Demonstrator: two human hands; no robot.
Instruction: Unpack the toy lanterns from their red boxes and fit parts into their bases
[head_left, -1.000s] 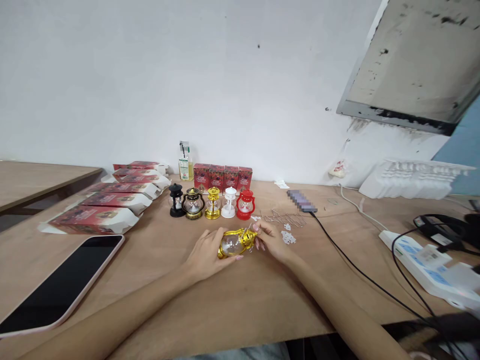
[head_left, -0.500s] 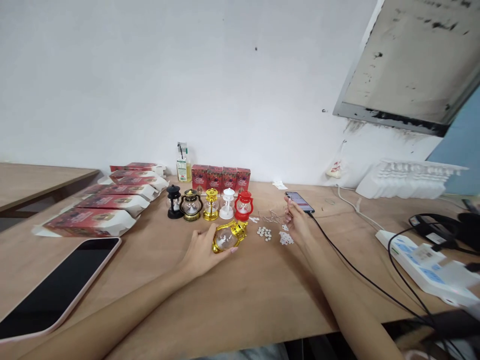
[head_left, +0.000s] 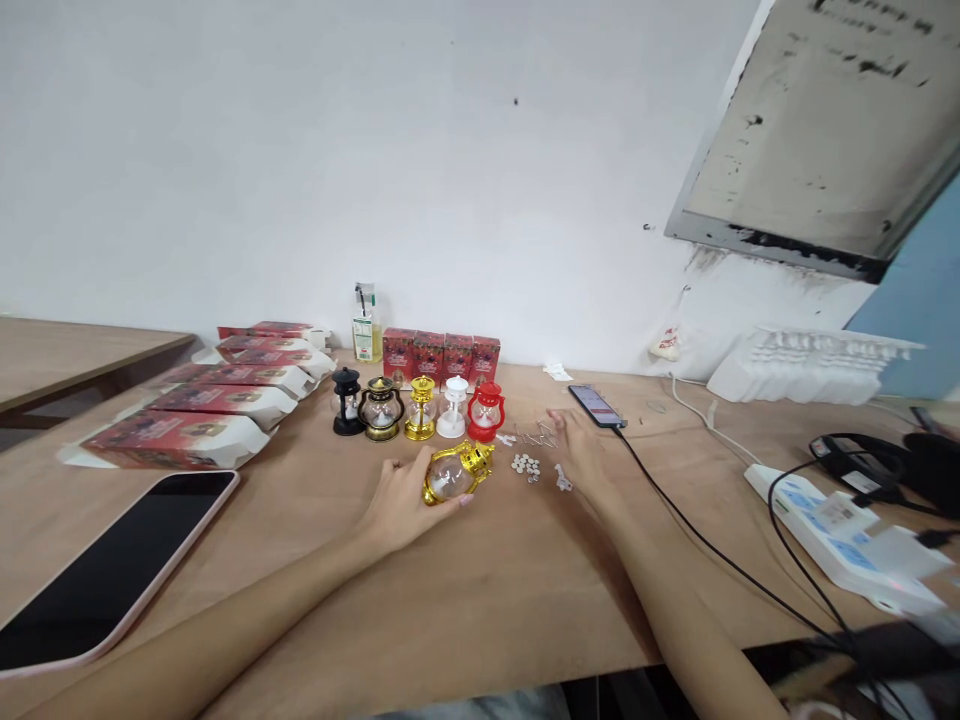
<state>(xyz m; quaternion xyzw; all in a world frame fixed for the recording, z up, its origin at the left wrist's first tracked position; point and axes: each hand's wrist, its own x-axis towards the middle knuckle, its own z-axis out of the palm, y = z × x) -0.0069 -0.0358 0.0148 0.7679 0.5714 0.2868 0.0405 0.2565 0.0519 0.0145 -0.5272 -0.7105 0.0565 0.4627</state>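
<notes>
My left hand (head_left: 396, 502) is wrapped round a small gold lantern (head_left: 451, 474) with a clear globe, tilted on its side with its top pointing right. My right hand (head_left: 585, 455) has its fingers stretched out low over the table, just right of some thin bent wire handles (head_left: 537, 436); nothing shows in it. By that hand lie small white plastic pieces (head_left: 562, 480), partly hidden. Several round white discs (head_left: 526, 466) are grouped between the two hands. Behind them stand upright lanterns: black (head_left: 346, 403), bronze (head_left: 382, 412), gold (head_left: 421, 410), white (head_left: 453, 410) and red (head_left: 486, 413).
Red boxes (head_left: 442, 357) stand against the wall beside a bottle (head_left: 367, 335). Flattened red cartons (head_left: 176, 437) and a large phone (head_left: 112, 570) lie at left. A smaller phone (head_left: 596, 405) with a cable, a power strip (head_left: 840, 540) and white trays (head_left: 799, 365) are at right.
My right hand has moved left and down, away from the smaller phone, towards the wire handles, and its fingers have straightened. My left hand keeps the gold lantern in place.
</notes>
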